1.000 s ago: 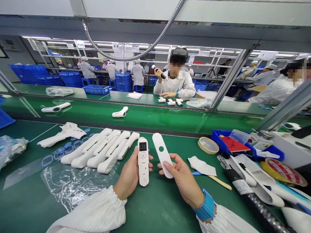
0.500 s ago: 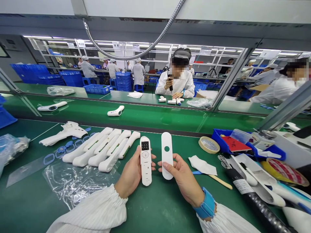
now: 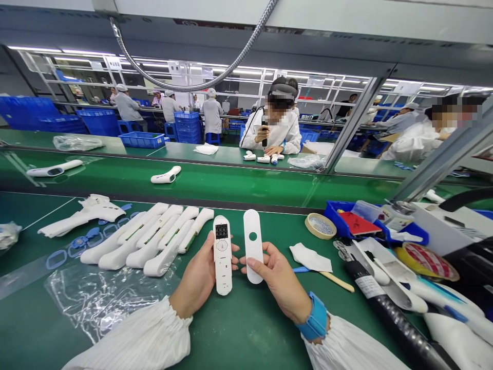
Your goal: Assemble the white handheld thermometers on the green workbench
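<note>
My left hand is closed round a slim white handheld device, held upright with its face toward me. A dark display with digits and a round button area show on its upper half. To its right, my right hand pinches a white rounded cover plate with a round hole near its middle, thumb on the lower front. A small gap lies between device and plate. Left of my left hand lies a row of several white thermometer-like housings, some with green circuit board edges showing.
Clear plastic film and blue rings lie at left. To the right are a tape roll, a white cloth, a blue tray and a black tube. A co-worker sits opposite, beyond a green belt.
The whole scene has shifted left in the picture, as the head view turned slightly right. Both hands keep the same grip on the device and the cover plate.
</note>
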`<state>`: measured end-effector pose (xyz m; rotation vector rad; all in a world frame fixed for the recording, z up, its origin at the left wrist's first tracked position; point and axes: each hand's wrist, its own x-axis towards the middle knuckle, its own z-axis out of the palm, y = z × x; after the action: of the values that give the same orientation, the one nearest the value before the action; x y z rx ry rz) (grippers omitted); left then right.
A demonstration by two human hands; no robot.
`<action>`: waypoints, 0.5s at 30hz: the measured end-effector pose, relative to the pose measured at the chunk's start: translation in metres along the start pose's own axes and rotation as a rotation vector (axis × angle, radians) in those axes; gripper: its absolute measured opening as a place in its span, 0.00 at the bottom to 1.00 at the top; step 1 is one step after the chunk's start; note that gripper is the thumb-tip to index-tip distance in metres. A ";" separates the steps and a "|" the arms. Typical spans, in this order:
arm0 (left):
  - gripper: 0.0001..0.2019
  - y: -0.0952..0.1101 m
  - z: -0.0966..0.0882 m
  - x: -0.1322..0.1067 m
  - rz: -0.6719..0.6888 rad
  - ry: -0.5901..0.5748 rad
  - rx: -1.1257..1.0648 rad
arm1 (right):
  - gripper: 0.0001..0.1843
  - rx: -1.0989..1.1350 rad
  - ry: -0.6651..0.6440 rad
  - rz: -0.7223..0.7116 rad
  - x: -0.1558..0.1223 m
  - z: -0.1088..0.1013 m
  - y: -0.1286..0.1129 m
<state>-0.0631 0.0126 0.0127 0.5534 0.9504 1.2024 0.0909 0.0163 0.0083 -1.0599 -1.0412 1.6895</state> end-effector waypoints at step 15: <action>0.23 0.000 -0.002 0.000 0.021 -0.063 0.017 | 0.20 -0.076 0.066 -0.036 0.001 -0.003 0.001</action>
<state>-0.0646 0.0122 0.0122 0.6127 0.9040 1.1904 0.0930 0.0176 0.0059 -1.1319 -1.0827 1.5863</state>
